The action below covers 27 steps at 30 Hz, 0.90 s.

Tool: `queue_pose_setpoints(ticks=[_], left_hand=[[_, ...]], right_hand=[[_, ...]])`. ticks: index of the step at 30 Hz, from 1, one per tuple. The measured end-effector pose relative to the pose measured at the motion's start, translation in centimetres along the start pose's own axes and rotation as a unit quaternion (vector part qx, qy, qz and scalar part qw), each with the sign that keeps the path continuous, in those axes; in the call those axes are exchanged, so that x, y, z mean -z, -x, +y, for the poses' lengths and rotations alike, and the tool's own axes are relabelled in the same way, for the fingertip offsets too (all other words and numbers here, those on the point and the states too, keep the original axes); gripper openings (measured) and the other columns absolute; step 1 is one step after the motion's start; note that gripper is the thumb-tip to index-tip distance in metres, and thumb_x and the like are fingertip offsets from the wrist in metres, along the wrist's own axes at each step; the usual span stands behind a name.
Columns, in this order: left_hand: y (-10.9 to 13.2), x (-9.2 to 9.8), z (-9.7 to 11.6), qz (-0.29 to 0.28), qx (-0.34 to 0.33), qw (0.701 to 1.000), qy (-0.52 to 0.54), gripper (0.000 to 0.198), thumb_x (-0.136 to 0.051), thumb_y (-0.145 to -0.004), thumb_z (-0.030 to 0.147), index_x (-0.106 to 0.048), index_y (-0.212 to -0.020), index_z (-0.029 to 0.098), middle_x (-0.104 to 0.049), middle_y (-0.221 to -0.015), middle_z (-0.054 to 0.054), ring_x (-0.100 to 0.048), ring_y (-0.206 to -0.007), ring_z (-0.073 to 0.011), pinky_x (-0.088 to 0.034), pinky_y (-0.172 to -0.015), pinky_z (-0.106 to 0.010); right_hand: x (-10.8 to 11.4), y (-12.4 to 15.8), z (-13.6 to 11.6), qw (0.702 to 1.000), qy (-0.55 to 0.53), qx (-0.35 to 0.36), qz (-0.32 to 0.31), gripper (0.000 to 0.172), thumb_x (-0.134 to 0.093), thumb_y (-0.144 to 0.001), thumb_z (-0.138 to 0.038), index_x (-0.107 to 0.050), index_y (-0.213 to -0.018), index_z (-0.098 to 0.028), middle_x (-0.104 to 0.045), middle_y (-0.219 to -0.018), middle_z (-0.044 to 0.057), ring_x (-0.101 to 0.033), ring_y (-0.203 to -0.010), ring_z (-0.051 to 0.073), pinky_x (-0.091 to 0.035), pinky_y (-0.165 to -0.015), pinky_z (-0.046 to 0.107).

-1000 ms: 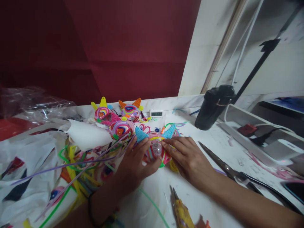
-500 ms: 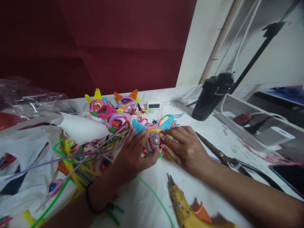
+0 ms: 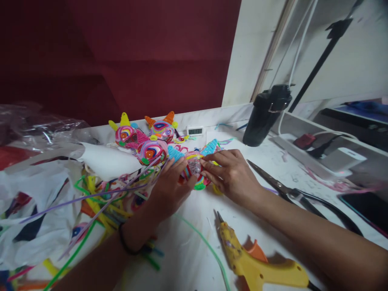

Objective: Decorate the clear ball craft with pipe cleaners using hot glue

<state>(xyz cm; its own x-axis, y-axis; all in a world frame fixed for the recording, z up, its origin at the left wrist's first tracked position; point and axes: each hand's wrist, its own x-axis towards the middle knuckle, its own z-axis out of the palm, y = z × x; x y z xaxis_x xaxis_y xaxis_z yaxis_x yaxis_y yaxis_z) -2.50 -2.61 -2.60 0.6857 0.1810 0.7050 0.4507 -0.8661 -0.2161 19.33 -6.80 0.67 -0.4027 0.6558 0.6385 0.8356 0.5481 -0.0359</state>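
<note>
Between my hands lies a colourful craft figure (image 3: 201,185) covered in coiled strands, with two blue ear-like points and a clear, shiny piece (image 3: 194,166) at its middle. My left hand (image 3: 171,186) grips its left side, thumb beside the clear piece. From the right, my right hand (image 3: 230,173) pinches at the clear piece's edge; its fingertips partly cover the figure. Behind and to the left rest similar figures: one with orange ears (image 3: 162,128), one with yellow ears (image 3: 125,134), and a pink one (image 3: 151,150).
In front on the white table lies a yellow glue gun (image 3: 257,266). Scissors (image 3: 291,192) lie beyond my right forearm, near a black bottle (image 3: 265,117) and a phone (image 3: 368,208). Coloured strands (image 3: 106,214), a white bag (image 3: 39,218) and a small digital clock (image 3: 195,131) are also there.
The view has shifted slightly, bringing more of the glue gun into frame. Both hands stay on the figure, and more of its green lower edge shows between them.
</note>
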Motion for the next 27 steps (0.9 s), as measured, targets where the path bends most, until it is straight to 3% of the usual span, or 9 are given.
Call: queue_pose_setpoints(ticks=[10, 22, 27], left_hand=[[-0.23, -0.33, 0.34, -0.001, 0.085, 0.995, 0.06, 0.032, -0.051, -0.092, 0.019, -0.048, -0.124, 0.019, -0.061, -0.125, -0.012, -0.053, -0.126, -0.023, -0.043, -0.108, -0.047], [-0.62, 0.33, -0.27, -0.024, 0.053, 0.996, 0.062, 0.027, -0.046, -0.094, 0.018, -0.052, -0.12, 0.018, -0.063, -0.124, -0.012, -0.059, -0.12, -0.0214, -0.043, -0.109, -0.045], [-0.55, 0.33, -0.3, -0.008, 0.04, 0.998, 0.039, 0.024, -0.049, -0.093, 0.016, -0.056, -0.116, 0.015, -0.065, -0.121, -0.014, -0.059, -0.119, -0.022, -0.045, -0.108, -0.043]], right_hand=[[-0.1, 0.1, 0.57, 1.0, 0.01, 0.007, 0.0, 0.023, -0.05, -0.098, -0.03, -0.071, -0.099, -0.02, -0.071, -0.102, 0.006, -0.06, -0.088, 0.021, -0.033, -0.078, 0.038], [-0.34, 0.19, 0.96, 0.998, 0.046, 0.032, 0.014, 0.02, -0.056, -0.096, -0.03, -0.073, -0.096, -0.02, -0.072, -0.096, 0.005, -0.062, -0.084, 0.02, -0.032, -0.075, 0.036], [-0.3, 0.12, 0.74, 0.998, 0.061, 0.033, 0.009, 0.018, -0.057, -0.095, -0.029, -0.073, -0.095, -0.021, -0.072, -0.096, 0.005, -0.062, -0.083, 0.021, -0.033, -0.075, 0.036]])
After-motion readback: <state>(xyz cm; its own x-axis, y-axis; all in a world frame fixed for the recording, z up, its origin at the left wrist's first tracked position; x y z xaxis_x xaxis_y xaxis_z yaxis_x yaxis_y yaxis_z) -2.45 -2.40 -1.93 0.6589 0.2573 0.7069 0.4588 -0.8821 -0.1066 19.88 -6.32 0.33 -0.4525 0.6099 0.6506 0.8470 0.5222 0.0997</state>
